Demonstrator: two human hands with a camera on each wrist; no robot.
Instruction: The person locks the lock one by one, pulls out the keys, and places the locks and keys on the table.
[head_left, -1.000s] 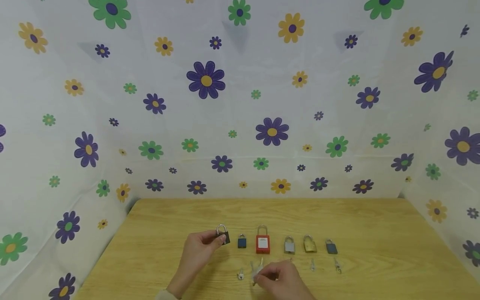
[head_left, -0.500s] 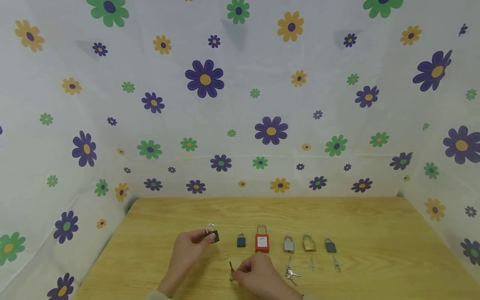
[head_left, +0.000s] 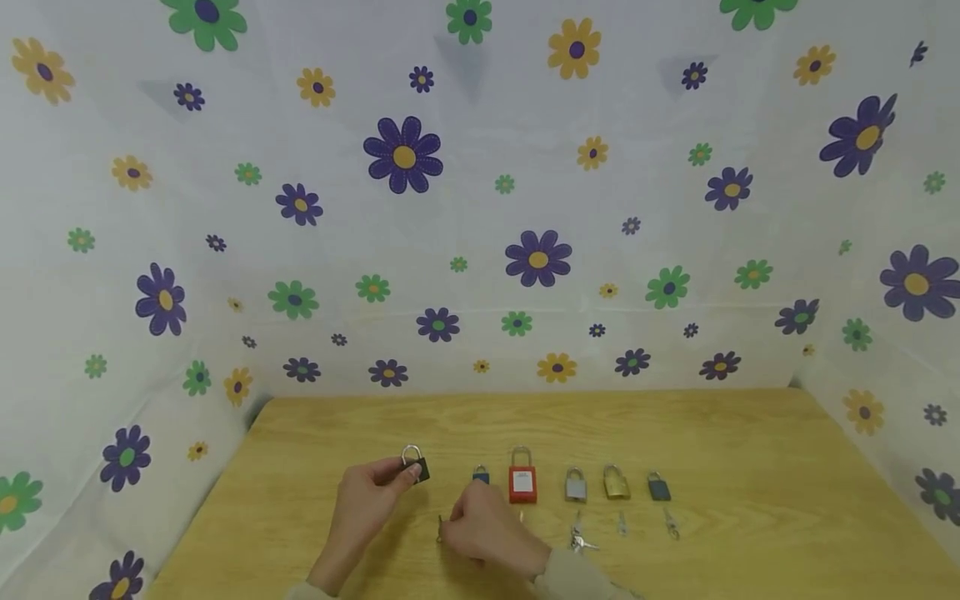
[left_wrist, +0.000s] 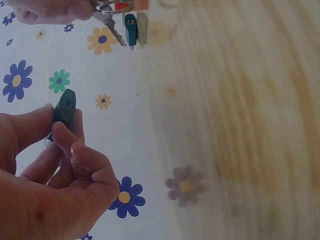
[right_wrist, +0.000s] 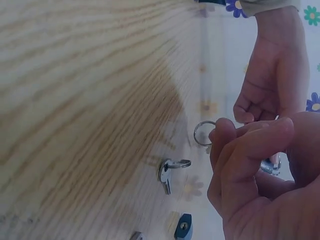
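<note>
My left hand [head_left: 363,504] pinches a small black padlock [head_left: 422,472] by its body, shackle upward, raised at the left of the table. In the left wrist view, the keyhole end of this padlock [left_wrist: 66,106] faces the camera. My right hand [head_left: 487,523] holds a key [head_left: 440,529] to the right of the padlock, a short gap between them. The silver key [left_wrist: 114,25] points downward in the left wrist view. Its key ring [right_wrist: 203,133] sticks out past my right fingertips. Behind the right hand, a blue padlock [head_left: 481,472] is partly covered.
A red padlock [head_left: 522,485], a silver padlock [head_left: 576,485], a brass padlock [head_left: 617,483] and a dark blue padlock [head_left: 658,487] continue the row rightward. Keys [head_left: 580,542] lie in front of them. Another key [right_wrist: 165,172] with a ring lies near the blue padlock [right_wrist: 184,227].
My left hand has carried the black padlock leftward. My right hand has moved left with the key, passing in front of the blue padlock and uncovering the keys before the silver one.
</note>
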